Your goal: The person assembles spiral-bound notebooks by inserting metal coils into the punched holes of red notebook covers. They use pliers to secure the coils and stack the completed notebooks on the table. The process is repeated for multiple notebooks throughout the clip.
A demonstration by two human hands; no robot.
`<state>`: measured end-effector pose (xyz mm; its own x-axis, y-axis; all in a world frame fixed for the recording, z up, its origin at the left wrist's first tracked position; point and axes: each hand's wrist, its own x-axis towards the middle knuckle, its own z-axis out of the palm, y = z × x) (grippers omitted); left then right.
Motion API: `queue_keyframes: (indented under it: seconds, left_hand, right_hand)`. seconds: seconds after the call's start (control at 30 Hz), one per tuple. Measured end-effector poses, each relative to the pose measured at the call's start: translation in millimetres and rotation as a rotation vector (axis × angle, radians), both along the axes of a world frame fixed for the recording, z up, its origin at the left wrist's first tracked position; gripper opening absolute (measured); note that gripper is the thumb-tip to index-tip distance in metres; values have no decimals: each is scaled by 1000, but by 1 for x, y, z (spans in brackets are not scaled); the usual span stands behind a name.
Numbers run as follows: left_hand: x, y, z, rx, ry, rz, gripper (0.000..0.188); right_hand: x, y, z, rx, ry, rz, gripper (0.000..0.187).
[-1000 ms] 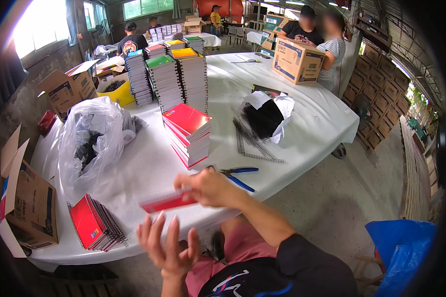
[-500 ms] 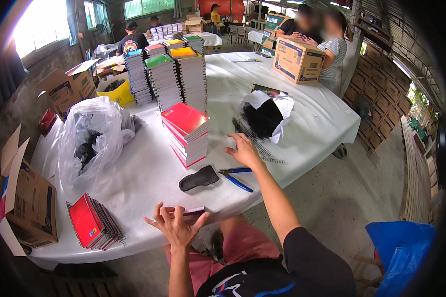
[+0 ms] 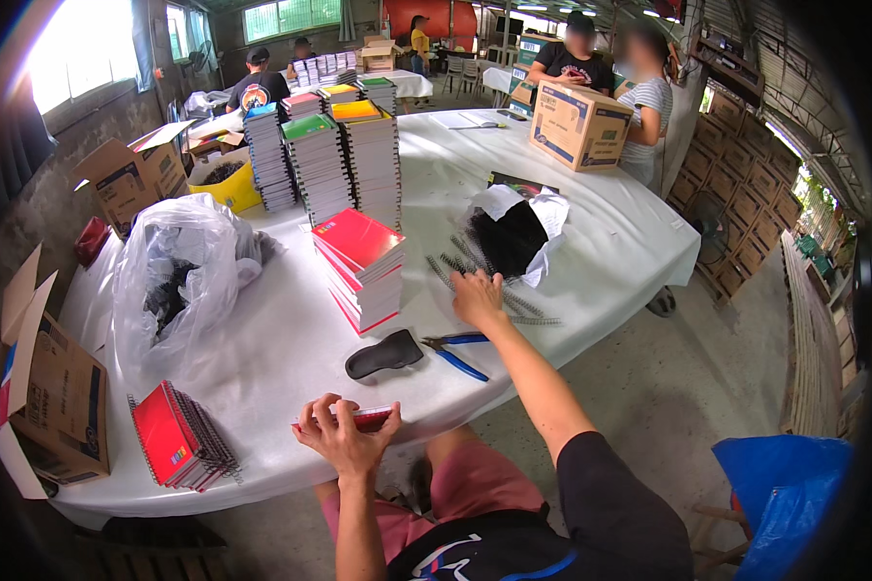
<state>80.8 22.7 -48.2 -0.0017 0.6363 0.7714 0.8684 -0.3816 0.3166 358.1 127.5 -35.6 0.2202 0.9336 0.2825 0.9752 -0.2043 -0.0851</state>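
My left hand (image 3: 347,434) grips a thin red notebook (image 3: 372,419) at the table's near edge, thumb on one side and fingers on the other. Further out, my right hand (image 3: 479,298) has its fingers bent down onto loose black spiral binding coils (image 3: 525,308), pinching at one; the fingertips are partly hidden. Between my hands lie blue-handled pliers (image 3: 461,362) and a dark, curved flat piece (image 3: 385,354). A stack of red-covered books (image 3: 359,242) rises just left of my right hand. A white wrapper with black coils (image 3: 510,237) lies beyond it.
Spiral-bound red notebooks (image 3: 176,436) lie at the near left, beside an open carton (image 3: 63,407). A clear plastic bag (image 3: 189,281) and tall notebook stacks (image 3: 322,165) stand behind. Two people stand by a closed carton (image 3: 579,126) at the far right.
My right hand has come down onto the coils, its spread fingers now bent in. My left hand has closed around the red notebook, which is tilted more into view.
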Motion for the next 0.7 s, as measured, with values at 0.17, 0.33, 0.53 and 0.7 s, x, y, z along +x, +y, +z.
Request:
queue_keyframes:
  seconds: [0.17,0.33,0.53,0.7]
  left_hand:
    - [3,-1,6,-23,4,-33,47]
    - [0,0,5,-7,45,-12,48]
    - [-1,-2,8,-49,47,-18,47]
    - [3,0,5,-38,40,-16,47]
  right_hand:
    - [4,10,1,-282,11,-60,50]
    - [-31,7,20,-412,-16,133,60]
    - [-34,18,-5,-226,196,476,48]
    - [-17,32,-26,-105,174,615,32]
